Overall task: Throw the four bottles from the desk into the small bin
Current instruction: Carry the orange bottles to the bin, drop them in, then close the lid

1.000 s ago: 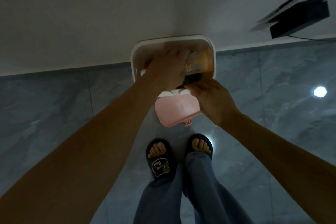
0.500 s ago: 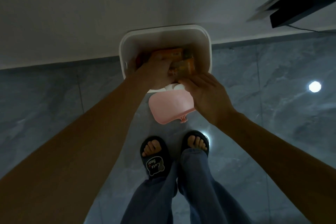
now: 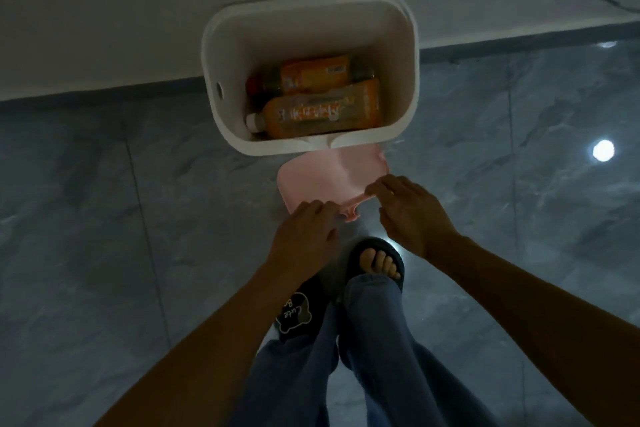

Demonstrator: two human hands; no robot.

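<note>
Two orange-labelled plastic bottles (image 3: 323, 113) are seen lying on their sides inside the small white plastic bin (image 3: 221, 45). Its pink flat lid (image 3: 322, 180) is pinched at the near edge by the left hand (image 3: 304, 236) and right hand (image 3: 408, 211).

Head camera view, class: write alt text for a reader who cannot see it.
Both hands, left hand and right hand, touch the near edge of a pink lid hanging open from a white bin on a grey tiled floor. Orange-labelled bottles lie inside the bin.
</note>
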